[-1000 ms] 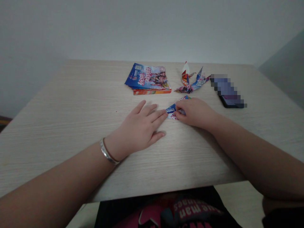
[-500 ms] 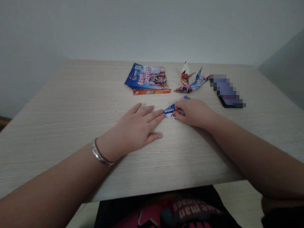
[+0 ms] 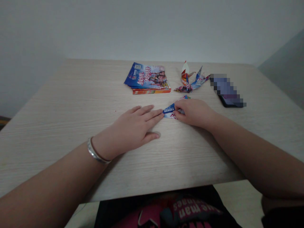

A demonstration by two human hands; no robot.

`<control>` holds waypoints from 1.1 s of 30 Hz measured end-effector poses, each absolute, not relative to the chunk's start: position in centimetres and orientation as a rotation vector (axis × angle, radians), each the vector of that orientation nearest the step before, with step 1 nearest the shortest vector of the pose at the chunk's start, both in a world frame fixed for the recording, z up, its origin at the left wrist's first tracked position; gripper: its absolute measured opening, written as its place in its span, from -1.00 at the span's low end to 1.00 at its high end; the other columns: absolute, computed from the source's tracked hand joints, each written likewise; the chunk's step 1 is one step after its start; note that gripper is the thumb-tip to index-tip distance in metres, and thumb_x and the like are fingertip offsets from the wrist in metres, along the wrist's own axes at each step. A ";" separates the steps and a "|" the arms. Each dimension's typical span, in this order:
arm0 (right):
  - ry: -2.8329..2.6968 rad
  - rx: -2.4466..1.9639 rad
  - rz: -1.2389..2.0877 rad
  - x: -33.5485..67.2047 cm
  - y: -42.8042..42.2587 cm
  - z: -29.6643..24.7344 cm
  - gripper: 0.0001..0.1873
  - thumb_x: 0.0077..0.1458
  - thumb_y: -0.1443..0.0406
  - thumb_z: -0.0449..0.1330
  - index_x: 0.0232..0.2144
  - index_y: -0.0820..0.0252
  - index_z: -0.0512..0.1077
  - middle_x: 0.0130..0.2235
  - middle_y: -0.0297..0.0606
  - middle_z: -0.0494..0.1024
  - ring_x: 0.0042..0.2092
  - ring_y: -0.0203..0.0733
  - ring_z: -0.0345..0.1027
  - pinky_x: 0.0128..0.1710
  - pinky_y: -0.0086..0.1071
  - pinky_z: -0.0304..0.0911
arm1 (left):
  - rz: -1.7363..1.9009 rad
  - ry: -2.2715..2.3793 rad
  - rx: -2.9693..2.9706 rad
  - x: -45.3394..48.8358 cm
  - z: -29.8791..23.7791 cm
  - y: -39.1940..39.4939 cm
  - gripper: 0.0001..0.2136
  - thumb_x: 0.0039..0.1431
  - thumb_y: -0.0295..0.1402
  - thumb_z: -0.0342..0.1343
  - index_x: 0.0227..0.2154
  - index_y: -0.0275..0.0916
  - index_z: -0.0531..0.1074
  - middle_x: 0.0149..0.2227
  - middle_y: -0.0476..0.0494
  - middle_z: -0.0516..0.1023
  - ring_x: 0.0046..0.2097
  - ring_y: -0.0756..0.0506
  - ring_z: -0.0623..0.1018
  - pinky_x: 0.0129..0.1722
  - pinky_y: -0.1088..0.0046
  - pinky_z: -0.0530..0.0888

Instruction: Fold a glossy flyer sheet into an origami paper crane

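Lengthwise, I saw folded paper [image 3: 169, 110] slant toward far right, spread left hand [image 3: 133, 127] at its left tip, nearer right hand [image 3: 196, 112] pinching it.

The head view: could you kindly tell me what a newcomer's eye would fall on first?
Probably the right hand, pinching a small folded paper on the table, with the left hand spread out at its left tip. Next, perhaps, the colourful folded figures beyond, right of the blue leaflets. The silver bracelet on the left wrist also stands out.
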State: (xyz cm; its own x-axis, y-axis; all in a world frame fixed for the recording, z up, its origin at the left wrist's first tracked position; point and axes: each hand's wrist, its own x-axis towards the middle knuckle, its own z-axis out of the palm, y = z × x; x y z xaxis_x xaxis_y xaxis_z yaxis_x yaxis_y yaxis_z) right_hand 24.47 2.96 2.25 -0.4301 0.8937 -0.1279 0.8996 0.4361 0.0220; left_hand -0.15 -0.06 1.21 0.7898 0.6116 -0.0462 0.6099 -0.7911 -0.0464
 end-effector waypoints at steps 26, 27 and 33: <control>2.554 1.625 -0.087 24.9 2.8 2.2 -0.72 0.25 0.15 0.05 -0.29 0.17 0.50 -0.21 -0.12 0.65 -0.25 -0.06 0.47 -0.40 -0.29 -0.01 | 0.039 -0.957 -2.880 -0.6 3.0 0.1 -0.50 0.46 -0.03 -0.19 0.14 -0.22 0.47 0.23 -0.18 0.50 0.21 -0.24 0.51 0.25 0.14 0.35; 2.552 1.635 -0.091 24.9 2.8 2.2 -0.72 0.24 0.15 0.05 -0.29 0.16 0.50 -0.21 -0.12 0.65 -0.25 -0.07 0.47 -0.40 -0.29 -0.02 | 0.023 -0.972 -2.879 -0.6 3.1 0.1 -0.52 0.47 -0.05 -0.19 0.08 -0.21 0.51 0.20 -0.17 0.54 0.17 -0.23 0.53 0.22 0.13 0.37; 2.577 1.638 -0.098 25.0 2.7 2.1 -0.73 0.22 0.16 0.06 -0.29 0.16 0.49 -0.21 -0.13 0.65 -0.25 -0.07 0.47 -0.41 -0.29 -0.04 | -0.107 -1.261 -2.803 -0.1 2.7 0.4 -0.58 0.44 -0.16 -0.12 0.09 -0.28 0.49 0.06 -0.24 0.61 0.04 -0.23 0.58 0.08 0.19 0.47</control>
